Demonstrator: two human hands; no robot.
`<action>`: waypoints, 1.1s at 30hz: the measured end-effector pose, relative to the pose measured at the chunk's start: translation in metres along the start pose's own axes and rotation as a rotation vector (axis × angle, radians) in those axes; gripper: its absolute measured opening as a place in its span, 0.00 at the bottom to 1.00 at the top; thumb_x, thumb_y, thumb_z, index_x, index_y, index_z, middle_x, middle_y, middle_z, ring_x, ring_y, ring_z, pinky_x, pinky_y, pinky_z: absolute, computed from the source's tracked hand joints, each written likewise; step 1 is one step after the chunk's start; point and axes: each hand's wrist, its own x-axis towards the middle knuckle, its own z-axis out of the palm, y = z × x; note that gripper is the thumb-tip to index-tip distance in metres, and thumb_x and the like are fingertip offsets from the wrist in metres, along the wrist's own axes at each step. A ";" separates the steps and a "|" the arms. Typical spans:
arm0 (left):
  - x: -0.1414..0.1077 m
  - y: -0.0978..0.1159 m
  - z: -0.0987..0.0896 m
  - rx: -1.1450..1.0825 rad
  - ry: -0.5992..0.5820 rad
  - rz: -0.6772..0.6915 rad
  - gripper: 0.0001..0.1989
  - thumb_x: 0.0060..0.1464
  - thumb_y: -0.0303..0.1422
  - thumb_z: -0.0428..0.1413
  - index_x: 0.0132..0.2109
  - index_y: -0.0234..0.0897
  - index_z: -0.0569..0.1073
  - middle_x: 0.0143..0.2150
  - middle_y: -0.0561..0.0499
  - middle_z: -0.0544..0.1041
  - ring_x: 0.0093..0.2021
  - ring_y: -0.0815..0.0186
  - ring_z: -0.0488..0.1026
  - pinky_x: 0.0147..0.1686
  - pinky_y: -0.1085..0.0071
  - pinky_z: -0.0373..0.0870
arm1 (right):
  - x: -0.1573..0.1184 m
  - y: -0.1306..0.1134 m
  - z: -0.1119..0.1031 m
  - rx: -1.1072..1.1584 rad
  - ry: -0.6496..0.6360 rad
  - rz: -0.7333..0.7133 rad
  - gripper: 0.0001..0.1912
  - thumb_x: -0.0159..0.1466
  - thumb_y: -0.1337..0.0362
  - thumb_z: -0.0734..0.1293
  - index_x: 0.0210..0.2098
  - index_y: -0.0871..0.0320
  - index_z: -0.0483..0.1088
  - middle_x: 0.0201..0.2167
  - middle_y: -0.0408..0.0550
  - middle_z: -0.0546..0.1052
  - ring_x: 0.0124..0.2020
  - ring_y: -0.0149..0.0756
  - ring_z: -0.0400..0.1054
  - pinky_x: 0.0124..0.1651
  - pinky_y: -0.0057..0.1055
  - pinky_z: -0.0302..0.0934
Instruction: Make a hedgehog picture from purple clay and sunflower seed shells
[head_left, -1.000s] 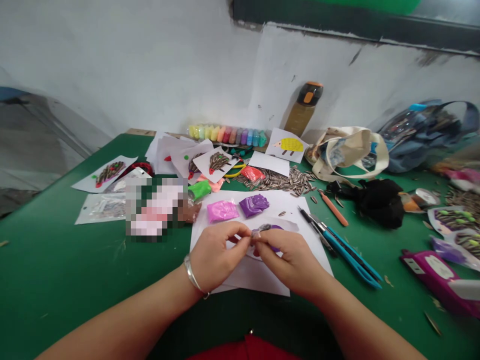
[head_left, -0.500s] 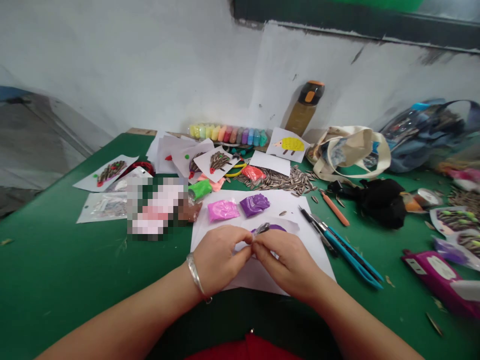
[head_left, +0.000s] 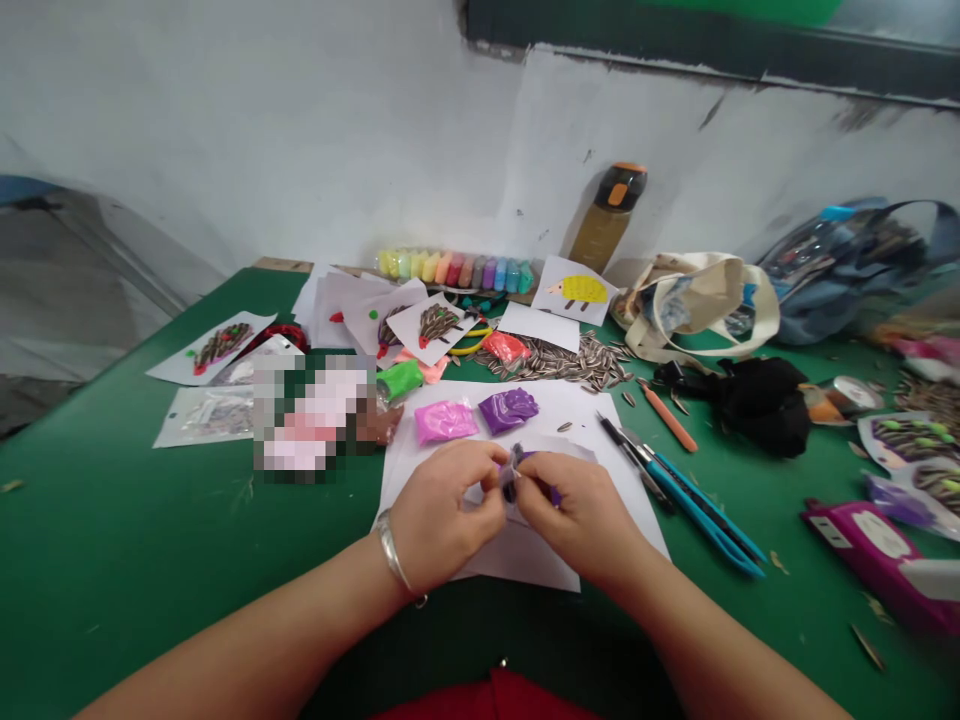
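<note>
Over white paper near the table's front edge, my left hand and my right hand meet with fingertips pinched. Between them is a small clear plastic packet with something dark inside, which looks like black modelling clay. Both hands grip this packet. Partly hidden behind my right hand, a purple shape lies on a smaller piece of paper. Just beyond my fingers are a pink clay packet and a purple clay packet. One loose sunflower seed rests to their right.
Sunflower seeds are heaped behind the paper, near seed-covered hedgehog pictures. A blue utility knife and an orange pen lie right. A bottle and a cloth bag stand at the back.
My fingertips have drawn slightly apart, and more of the clear packet shows between them. My right hand has shifted a little to the right. Surrounding items stay where they were.
</note>
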 end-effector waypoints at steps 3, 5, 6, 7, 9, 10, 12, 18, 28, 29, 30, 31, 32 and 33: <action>-0.002 0.000 0.001 0.010 0.060 0.021 0.06 0.50 0.23 0.53 0.30 0.38 0.68 0.45 0.48 0.78 0.48 0.61 0.74 0.51 0.64 0.67 | 0.000 0.002 0.001 -0.063 0.024 0.059 0.10 0.58 0.69 0.61 0.20 0.57 0.61 0.19 0.40 0.66 0.24 0.29 0.58 0.29 0.27 0.47; -0.003 0.001 0.000 0.011 0.077 0.046 0.06 0.50 0.22 0.53 0.29 0.38 0.68 0.47 0.47 0.78 0.50 0.60 0.73 0.53 0.62 0.67 | 0.001 0.004 0.002 -0.112 0.013 0.065 0.10 0.57 0.69 0.62 0.20 0.57 0.60 0.19 0.40 0.66 0.23 0.29 0.57 0.28 0.28 0.45; -0.003 0.002 0.000 0.007 0.078 0.065 0.07 0.51 0.22 0.53 0.29 0.38 0.69 0.47 0.46 0.77 0.51 0.59 0.72 0.54 0.61 0.67 | 0.001 0.004 0.003 -0.121 -0.001 0.063 0.11 0.57 0.69 0.62 0.20 0.57 0.59 0.19 0.40 0.65 0.23 0.29 0.56 0.28 0.28 0.44; -0.003 0.003 -0.001 -0.002 0.072 0.087 0.07 0.51 0.22 0.53 0.29 0.38 0.69 0.48 0.46 0.77 0.52 0.58 0.72 0.54 0.61 0.66 | 0.001 0.005 0.003 -0.114 -0.019 0.062 0.11 0.58 0.69 0.62 0.20 0.57 0.58 0.18 0.40 0.65 0.22 0.29 0.55 0.28 0.29 0.44; -0.004 0.005 -0.003 -0.034 0.053 0.131 0.06 0.52 0.23 0.53 0.31 0.38 0.71 0.49 0.45 0.77 0.54 0.58 0.71 0.56 0.60 0.66 | 0.002 0.004 0.002 -0.035 -0.060 0.061 0.13 0.60 0.67 0.62 0.20 0.57 0.57 0.18 0.39 0.64 0.22 0.28 0.54 0.27 0.28 0.44; -0.004 0.006 -0.004 -0.052 0.046 0.146 0.06 0.53 0.23 0.53 0.34 0.38 0.73 0.50 0.45 0.77 0.55 0.58 0.70 0.56 0.60 0.66 | 0.002 0.004 0.001 0.030 -0.079 0.058 0.14 0.62 0.67 0.61 0.21 0.57 0.57 0.19 0.39 0.64 0.22 0.28 0.55 0.27 0.28 0.45; -0.003 0.006 -0.007 -0.073 0.020 0.158 0.13 0.54 0.25 0.54 0.47 0.38 0.73 0.55 0.44 0.74 0.58 0.56 0.68 0.59 0.58 0.64 | 0.003 0.003 -0.004 0.186 -0.126 0.037 0.13 0.64 0.66 0.60 0.22 0.57 0.59 0.21 0.39 0.66 0.24 0.28 0.58 0.29 0.26 0.49; 0.002 -0.002 -0.012 -0.092 -0.157 0.070 0.34 0.51 0.39 0.63 0.63 0.40 0.63 0.59 0.43 0.71 0.58 0.55 0.69 0.58 0.57 0.65 | 0.003 0.005 -0.017 0.482 -0.196 0.021 0.11 0.66 0.63 0.61 0.28 0.57 0.66 0.25 0.39 0.68 0.29 0.28 0.60 0.33 0.26 0.55; 0.010 0.002 -0.022 -0.208 -0.189 -0.211 0.25 0.47 0.39 0.65 0.53 0.40 0.74 0.48 0.48 0.78 0.47 0.58 0.74 0.46 0.63 0.72 | 0.003 0.014 -0.011 0.619 -0.023 0.239 0.09 0.62 0.66 0.64 0.24 0.58 0.66 0.22 0.38 0.64 0.25 0.27 0.57 0.28 0.27 0.53; 0.011 0.003 -0.022 -0.227 -0.186 -0.235 0.24 0.47 0.39 0.65 0.52 0.40 0.75 0.48 0.48 0.78 0.47 0.58 0.74 0.48 0.62 0.71 | 0.003 0.014 -0.010 0.651 -0.031 0.241 0.07 0.61 0.65 0.65 0.27 0.57 0.67 0.23 0.39 0.66 0.26 0.28 0.58 0.29 0.27 0.54; 0.011 0.003 -0.021 -0.242 -0.179 -0.261 0.24 0.47 0.39 0.65 0.52 0.40 0.75 0.48 0.49 0.79 0.46 0.58 0.74 0.50 0.62 0.71 | 0.003 0.015 -0.010 0.682 -0.033 0.235 0.05 0.61 0.64 0.67 0.30 0.57 0.68 0.25 0.39 0.67 0.26 0.28 0.60 0.29 0.27 0.56; 0.011 0.003 -0.021 -0.254 -0.171 -0.288 0.23 0.46 0.39 0.65 0.51 0.39 0.76 0.47 0.49 0.79 0.46 0.58 0.75 0.51 0.61 0.70 | 0.003 0.015 -0.010 0.708 -0.021 0.219 0.05 0.60 0.63 0.69 0.33 0.56 0.68 0.27 0.39 0.68 0.27 0.28 0.61 0.30 0.27 0.57; 0.011 0.003 -0.020 -0.264 -0.163 -0.311 0.23 0.46 0.39 0.65 0.50 0.39 0.76 0.47 0.49 0.79 0.45 0.59 0.75 0.51 0.60 0.70 | 0.002 0.014 -0.009 0.720 0.010 0.196 0.08 0.59 0.64 0.70 0.35 0.54 0.66 0.28 0.39 0.68 0.29 0.29 0.62 0.31 0.27 0.58; 0.011 0.003 -0.020 -0.270 -0.156 -0.328 0.22 0.46 0.39 0.64 0.50 0.39 0.76 0.46 0.49 0.79 0.45 0.59 0.75 0.51 0.60 0.70 | 0.002 0.014 -0.009 0.712 0.055 0.158 0.11 0.58 0.65 0.71 0.37 0.53 0.65 0.30 0.38 0.67 0.30 0.29 0.62 0.32 0.28 0.59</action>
